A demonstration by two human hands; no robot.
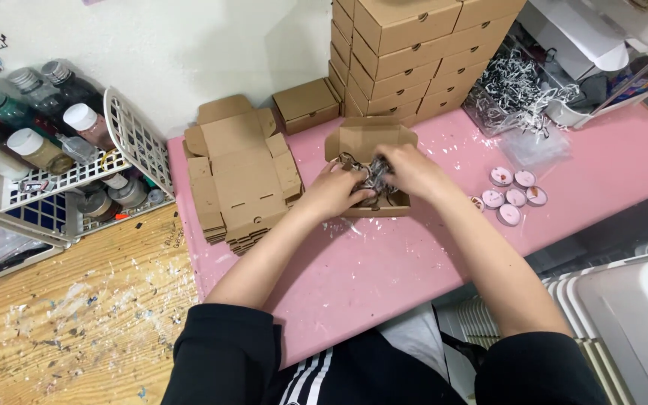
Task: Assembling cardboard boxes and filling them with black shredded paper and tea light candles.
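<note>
An open small brown cardboard box (369, 139) sits on the pink table (384, 262), its lid flap standing up at the back. Both my hands are inside it, pressing down on shredded black-and-white paper filler (373, 177). My left hand (337, 189) grips the filler at the box's left side. My right hand (408, 169) holds the filler at the right, fingers curled. What lies under the filler is hidden.
A stack of flat unfolded box blanks (241, 180) lies left of the box. Closed brown boxes (406, 52) are piled at the back. Several small round pink tins (511, 196) lie to the right. A clear tub of shredded paper (523, 90) stands back right. White baskets of paint bottles (46, 150) stand left.
</note>
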